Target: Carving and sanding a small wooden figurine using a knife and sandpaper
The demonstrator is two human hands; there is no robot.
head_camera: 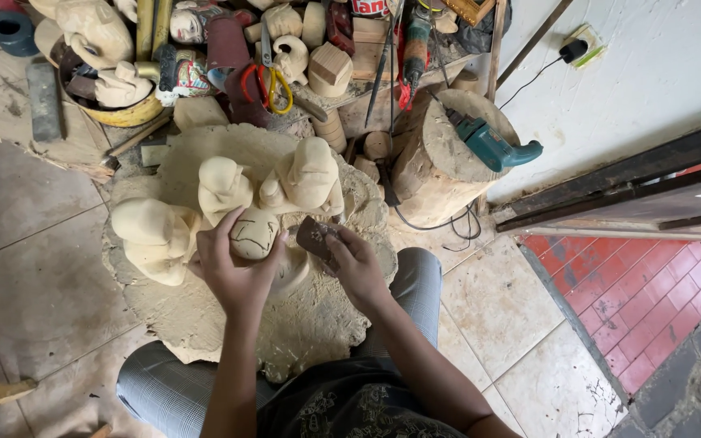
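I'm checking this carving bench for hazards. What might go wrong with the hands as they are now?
The left hand alone steadies the round wooden figure; it might roll. The right hand holds sandpaper close to the left fingers, so a slip could scrape them. Nearby carvings could get knocked.

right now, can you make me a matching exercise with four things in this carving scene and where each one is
Things:
1. left hand
2. right hand
3. teal power drill
4. scissors with red and yellow handles

Places:
A. lying on top of the log stump
B. holding a brown piece of sandpaper
C. among the clutter of tools and carvings at the top
D. gripping the round pale carved figure with dark pencil lines

Pairs: 1-D, 2-B, 3-A, 4-C
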